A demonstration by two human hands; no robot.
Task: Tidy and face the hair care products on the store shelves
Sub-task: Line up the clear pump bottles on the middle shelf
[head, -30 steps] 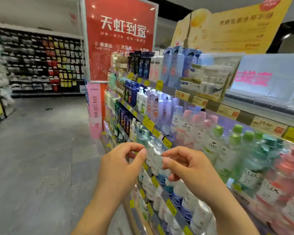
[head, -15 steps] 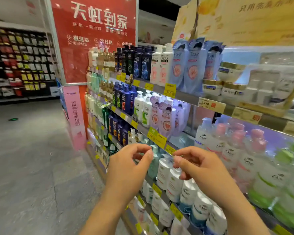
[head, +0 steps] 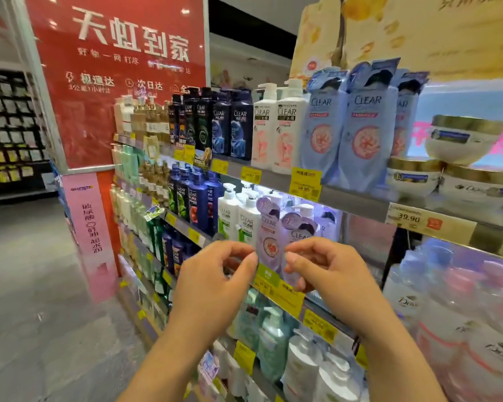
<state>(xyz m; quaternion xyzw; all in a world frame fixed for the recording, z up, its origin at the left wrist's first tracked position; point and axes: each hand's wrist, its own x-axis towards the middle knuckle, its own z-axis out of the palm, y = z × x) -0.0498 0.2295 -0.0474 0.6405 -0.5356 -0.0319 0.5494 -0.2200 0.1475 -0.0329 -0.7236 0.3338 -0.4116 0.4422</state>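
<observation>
Both hands hover in front of the shelving, holding nothing. My left hand (head: 212, 282) and my right hand (head: 331, 274) have curled fingers, thumb and forefinger close together, a small gap between the two hands. Just behind them on the second shelf stand lilac Clear refill pouches (head: 269, 236) and white Clear pump bottles (head: 230, 216). The top shelf carries dark Clear bottles (head: 230, 123), white pump bottles (head: 276, 126), pale blue Clear pouches (head: 363, 132) and gold-lidded jars (head: 462, 140). Dove bottles (head: 436, 309) fill the right.
Yellow price tags (head: 305, 181) line the shelf edges. A red sign (head: 116, 76) and a pink panel (head: 90, 227) stand at the shelf's end on the left. A grey aisle floor (head: 35, 300) stretches left, with another display wall (head: 9, 129) far behind.
The view has swung right and closer to the shelves, bringing the Clear products into the centre. My hands keep the same pinched pose and have risen slightly in front of the second shelf.
</observation>
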